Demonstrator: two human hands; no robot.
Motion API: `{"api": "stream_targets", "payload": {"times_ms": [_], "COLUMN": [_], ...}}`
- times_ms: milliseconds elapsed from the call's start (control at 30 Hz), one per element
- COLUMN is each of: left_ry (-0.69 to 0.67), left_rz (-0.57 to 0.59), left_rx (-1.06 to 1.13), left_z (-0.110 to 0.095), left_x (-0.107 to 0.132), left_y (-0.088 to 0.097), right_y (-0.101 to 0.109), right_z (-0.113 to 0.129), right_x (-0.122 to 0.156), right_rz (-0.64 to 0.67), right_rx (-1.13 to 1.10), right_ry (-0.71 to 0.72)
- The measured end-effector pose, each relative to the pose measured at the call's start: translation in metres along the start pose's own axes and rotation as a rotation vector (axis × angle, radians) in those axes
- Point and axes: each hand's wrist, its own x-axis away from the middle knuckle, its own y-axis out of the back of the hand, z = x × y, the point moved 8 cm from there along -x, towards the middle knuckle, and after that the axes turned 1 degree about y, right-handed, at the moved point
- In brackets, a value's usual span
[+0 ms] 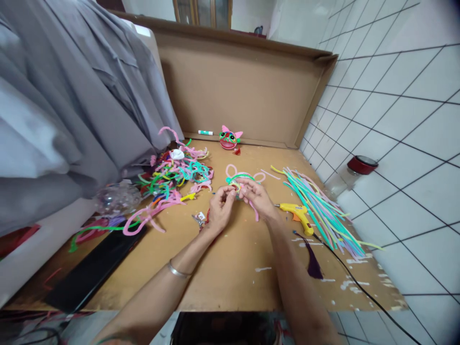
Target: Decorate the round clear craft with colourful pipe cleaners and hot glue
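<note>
looking down on a broad brown tabletop (233, 273), flat and flecked with white smears toward the right. bordered on the right by a glossy white tiled wall (388, 110), ruled with dark straight lines; closed off at the back by a matte brown cardboard panel (244, 86) with a folded rim. draped along the left with grey cloth (93, 81), soft and deeply creased.

strewn on the left with a heap of fuzzy stems (179, 172), curled in pink, mint, green and yellow, beside a crumpled clear plastic bag (118, 199). laid on the right with a bundle of straight pastel stems (319, 211), long and loosely fanned. covered near the left front by a flat black slab (93, 270), oblong and smooth.

reached over from the front by a left hand (222, 207), with a silver bangle (178, 270) on the wrist, and a right hand (258, 197). closed at the fingers on both, pinching a half-hidden piece (235, 184) between thumbs and fingertips, at the table's middle.

flanked on the right by a hard yellow glue gun (298, 213) and, against the tiles, a clear jar (343, 181) with a dark red lid. backed by a rounded toy head (229, 139) with pointed pink ears and a wide red mouth. scattered with a silky purple tassel (314, 261).

looks fuzzy and curved in the grip: arched in green at the far side, pale yellow between fingertips, close to thin pink loops; cannot tell whether joined to them.

dotted lastly with metal scissors (198, 220) beside the left hand and a white-and-green tube (205, 132).
</note>
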Motion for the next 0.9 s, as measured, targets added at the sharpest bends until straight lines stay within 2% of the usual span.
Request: {"api": "stream_targets", "payload": {"times_ms": [167,400,500,600,700,800,900], "left_ry": [-0.059,-0.042,-0.037,-0.034,0.056,0.2,0.274], "left_rz": [0.06,0.07,0.015,-0.134,-0.216,-0.152,-0.066], "left_rx": [-0.054,0.069,0.097,0.117,0.186,0.351,0.479], "left_z": [-0.009,-0.007,-0.008,-0.009,0.0,0.012,0.015], "left_x": [-0.003,-0.007,-0.011,-0.018,-0.024,-0.025,-0.021], "left_y": [-0.006,-0.008,-0.001,0.016,0.025,0.015,0.0], "right_y": [-0.001,-0.005,-0.005,-0.005,-0.009,-0.011,-0.012], "right_z": [-0.001,-0.005,-0.003,0.0,0.0,-0.002,-0.003], "right_x": [0.001,0.002,0.003,0.004,0.005,0.006,0.006], "right_rz": [-0.011,-0.003,0.0,0.022,0.074,0.073,0.064], "right_rx": [-0.011,0.008,0.016,0.117,0.265,0.331,0.291], "right_ry": [-0.016,-0.076,-0.079,-0.062,-0.033,-0.022,-0.037]}}
